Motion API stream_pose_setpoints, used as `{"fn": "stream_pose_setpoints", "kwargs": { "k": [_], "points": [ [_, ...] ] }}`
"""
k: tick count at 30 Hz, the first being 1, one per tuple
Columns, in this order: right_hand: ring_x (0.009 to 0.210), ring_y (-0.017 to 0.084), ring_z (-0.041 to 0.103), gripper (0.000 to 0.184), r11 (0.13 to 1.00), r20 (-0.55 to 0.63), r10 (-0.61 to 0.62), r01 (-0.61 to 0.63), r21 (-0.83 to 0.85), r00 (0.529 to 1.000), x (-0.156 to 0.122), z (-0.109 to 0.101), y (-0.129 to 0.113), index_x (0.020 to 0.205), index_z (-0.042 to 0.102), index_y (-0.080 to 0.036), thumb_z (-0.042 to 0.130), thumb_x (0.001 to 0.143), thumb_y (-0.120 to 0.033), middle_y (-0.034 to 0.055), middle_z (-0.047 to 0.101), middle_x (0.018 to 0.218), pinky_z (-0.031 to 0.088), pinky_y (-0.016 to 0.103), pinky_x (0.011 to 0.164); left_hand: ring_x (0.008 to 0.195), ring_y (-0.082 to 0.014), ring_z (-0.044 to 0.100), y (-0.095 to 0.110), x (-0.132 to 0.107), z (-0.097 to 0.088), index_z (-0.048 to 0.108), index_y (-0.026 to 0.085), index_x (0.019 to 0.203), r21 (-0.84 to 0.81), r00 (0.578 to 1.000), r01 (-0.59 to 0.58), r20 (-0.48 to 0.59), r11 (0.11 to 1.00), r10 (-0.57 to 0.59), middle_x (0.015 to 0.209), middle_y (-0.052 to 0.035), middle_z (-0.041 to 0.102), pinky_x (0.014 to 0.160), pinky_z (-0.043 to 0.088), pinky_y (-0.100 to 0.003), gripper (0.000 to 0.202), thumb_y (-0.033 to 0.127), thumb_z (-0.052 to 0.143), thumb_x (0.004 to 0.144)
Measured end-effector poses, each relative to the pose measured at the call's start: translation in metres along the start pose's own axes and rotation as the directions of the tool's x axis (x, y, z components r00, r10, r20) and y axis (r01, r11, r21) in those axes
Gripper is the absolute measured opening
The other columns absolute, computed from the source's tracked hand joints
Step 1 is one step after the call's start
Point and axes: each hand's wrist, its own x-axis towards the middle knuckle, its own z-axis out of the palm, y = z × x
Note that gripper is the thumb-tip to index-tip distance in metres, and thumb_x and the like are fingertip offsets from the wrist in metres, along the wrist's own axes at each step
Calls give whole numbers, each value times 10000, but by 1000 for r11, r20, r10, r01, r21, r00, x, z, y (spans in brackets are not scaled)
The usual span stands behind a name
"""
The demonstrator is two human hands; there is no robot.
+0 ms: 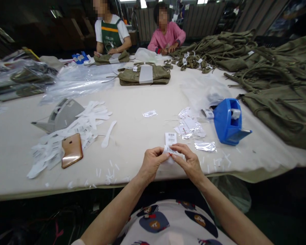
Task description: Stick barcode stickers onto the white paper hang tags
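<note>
- We see a broad pale counter (148,112) spanning the room.
- Behind it stand ribbed grey panels (199,18).
- Ceiling lights (143,3) glow above; the surroundings are dim.

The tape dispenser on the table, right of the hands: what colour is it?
The tape dispenser is bright blue, with a white roll at its top; the head view shows it clearly.

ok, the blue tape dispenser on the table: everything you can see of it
The blue tape dispenser looks like glossy moulded plastic: a rounded body holding a white roll near the top, with a flat lip jutting toward the right. It stands upright on the white table, right of the person's hands. Clear sleeved tags lie at its left; no hand touches it.
</note>
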Motion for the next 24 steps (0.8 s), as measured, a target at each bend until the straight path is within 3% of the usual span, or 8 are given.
{"fn": "stream_pose_setpoints", "kwargs": {
  "k": [4,8,18,24],
  "points": [
    [955,180,566,206,998,5,-61,61,-8,998,1,3,-5,970,637,-227,578,776,-261,49,619,992,448,337,856,632,-109,535,1,-2,0,699,130,740,23,995,-40,87,999,38,689,-8,640,645,422,-230,157,236,664,629],
    [892,171,586,192,1000,30,-30,29,8,999,1,4,-7,962,641,-224,552,795,-256,36,645,933,451,323,813,680,-120,545,1,-4,1,703,141,802,102,993,-36,119,994,24,750,-16,659,684,421,-231,178,231,608,682],
    [848,184,584,179,954,36,207,-210,212,978,-2,11,1,860,671,-219,579,771,-344,21,654,867,450,346,821,703,-132,537,-7,-2,-3,678,149,786,285,990,-113,111,952,84,734,-4,638,694,411,-228,178,271,561,732],
    [808,190,581,149,848,25,371,-349,398,928,-3,16,4,786,692,-207,633,698,-312,14,667,791,442,346,815,721,-138,539,-10,-2,-6,679,154,815,382,983,-160,143,910,112,752,-5,638,713,410,-229,195,266,532,752]
  ]
}}
